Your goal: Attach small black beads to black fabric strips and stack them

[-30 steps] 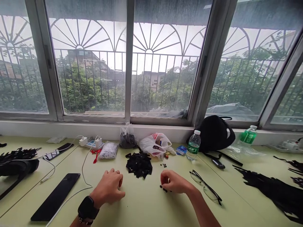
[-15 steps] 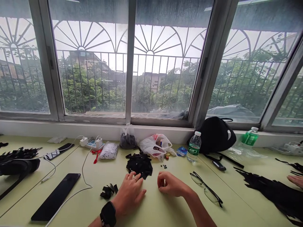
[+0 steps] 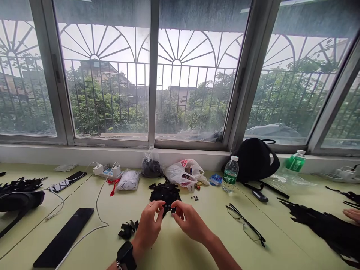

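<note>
My left hand (image 3: 147, 221), with a ring and a black watch (image 3: 125, 255), and my right hand (image 3: 189, 221) meet over the front edge of a heap of black cut pieces (image 3: 165, 194). The left fingers pinch a black piece (image 3: 165, 207) at the heap's edge. My right finger and thumb pinch a small dark bead (image 3: 173, 210). A smaller black clump (image 3: 127, 230) lies left of my left hand. Several tiny dark beads (image 3: 194, 198) sit beyond my right hand.
Glasses (image 3: 244, 225), a water bottle (image 3: 230, 174), plastic bags (image 3: 182, 174), and a black bag (image 3: 253, 160) surround the work area. A power strip, cables, and phones lie left. Black fringed strips lie right, near a co-worker's hand (image 3: 353, 215).
My left hand has moved right, and my hands have come together at the heap. The right hand has moved off the table spot where beads lay earlier.
</note>
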The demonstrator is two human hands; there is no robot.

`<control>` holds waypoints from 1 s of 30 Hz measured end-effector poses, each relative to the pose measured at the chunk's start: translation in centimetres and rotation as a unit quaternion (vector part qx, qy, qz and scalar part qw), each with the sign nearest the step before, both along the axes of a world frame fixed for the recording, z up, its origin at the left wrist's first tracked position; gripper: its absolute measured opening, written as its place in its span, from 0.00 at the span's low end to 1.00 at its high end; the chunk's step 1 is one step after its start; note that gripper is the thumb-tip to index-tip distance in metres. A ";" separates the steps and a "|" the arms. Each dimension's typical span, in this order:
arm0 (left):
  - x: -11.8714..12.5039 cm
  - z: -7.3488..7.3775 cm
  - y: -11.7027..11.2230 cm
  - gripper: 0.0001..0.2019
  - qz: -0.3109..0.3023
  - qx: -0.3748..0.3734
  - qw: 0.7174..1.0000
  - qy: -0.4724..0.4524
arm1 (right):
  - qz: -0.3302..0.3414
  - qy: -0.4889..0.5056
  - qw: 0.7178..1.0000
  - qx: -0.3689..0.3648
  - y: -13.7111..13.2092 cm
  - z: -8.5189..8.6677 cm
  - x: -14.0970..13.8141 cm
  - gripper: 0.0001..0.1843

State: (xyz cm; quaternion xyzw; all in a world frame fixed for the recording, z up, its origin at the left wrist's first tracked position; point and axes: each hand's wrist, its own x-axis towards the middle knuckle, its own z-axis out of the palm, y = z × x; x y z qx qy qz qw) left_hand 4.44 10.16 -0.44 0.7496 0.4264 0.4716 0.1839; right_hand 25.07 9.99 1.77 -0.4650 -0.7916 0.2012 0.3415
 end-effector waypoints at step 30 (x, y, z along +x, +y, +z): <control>-0.7 0.5 0.3 0.21 0.032 -0.113 0.966 -0.231 | 0.048 -0.058 0.990 0.120 -1.3 -2.7 -3.7 0.12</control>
